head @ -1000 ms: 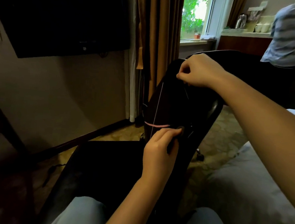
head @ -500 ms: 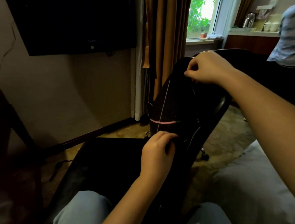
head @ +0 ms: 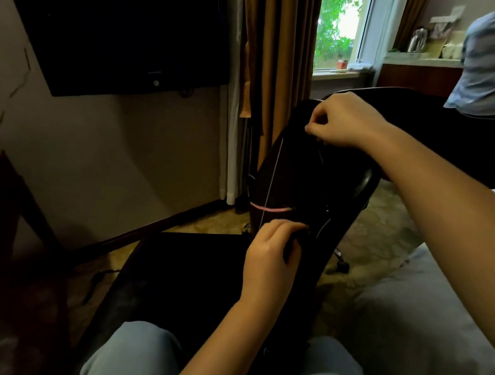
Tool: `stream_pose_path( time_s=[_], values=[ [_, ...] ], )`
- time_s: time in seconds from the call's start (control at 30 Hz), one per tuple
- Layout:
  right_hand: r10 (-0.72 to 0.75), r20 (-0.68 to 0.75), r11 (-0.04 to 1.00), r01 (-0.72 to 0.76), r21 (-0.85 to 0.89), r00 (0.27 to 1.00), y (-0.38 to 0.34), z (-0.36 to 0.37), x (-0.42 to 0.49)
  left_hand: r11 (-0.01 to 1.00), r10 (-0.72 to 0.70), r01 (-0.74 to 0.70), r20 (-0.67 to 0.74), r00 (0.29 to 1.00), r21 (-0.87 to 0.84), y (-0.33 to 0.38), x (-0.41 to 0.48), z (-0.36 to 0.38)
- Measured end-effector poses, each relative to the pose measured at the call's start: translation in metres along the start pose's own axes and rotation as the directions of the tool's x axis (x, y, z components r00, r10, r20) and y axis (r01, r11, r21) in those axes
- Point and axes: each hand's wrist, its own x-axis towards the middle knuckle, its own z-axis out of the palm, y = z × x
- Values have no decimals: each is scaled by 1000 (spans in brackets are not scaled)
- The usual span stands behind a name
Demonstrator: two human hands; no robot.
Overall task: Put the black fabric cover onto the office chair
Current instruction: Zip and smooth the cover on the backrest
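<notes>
I pinch the cover (head: 295, 173) at the top of the chair (head: 361, 188) with my right hand (head: 346, 121) and lower down with my left hand (head: 270, 258), apparently to stretch it taut over the backrest.

The office chair (head: 359, 191) stands on the patterned floor (head: 382, 235).

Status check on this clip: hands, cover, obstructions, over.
Left hand grips black fabric cover low; right hand pinches its top. Cover sits over office chair back. Nothing blocking the hands.
</notes>
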Motion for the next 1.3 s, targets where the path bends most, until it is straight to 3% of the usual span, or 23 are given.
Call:
stream_pose_path(
  time_s=[0.23, 0.37, 0.63, 0.87, 1.3],
  values=[
    [-16, 38, 1000, 16, -21, 999, -6, -1, -1, 994, -104, 102, 45, 994, 46, -28, -23, -8],
    [4, 61, 1000, -4, -4, 998, -6, -3, 0, 994, -92, 87, 81, 992, 72, -21, -9, -13],
    [18, 50, 1000, -19, 12, 999, -7, -5, 1, 998, 52, -53, -37, 998, -23, 23, 36, -2],
    [-2, -4, 1000, 2, 6, 1000, -7, -3, -1, 999, 33, -32, -96, 995, 10, -9, -6, 11],
    [15, 7, 1000, -15, 19, 1000, -10, -5, -4, 986, -151, 152, -15, 988, 71, -41, -36, -2]
  ],
)
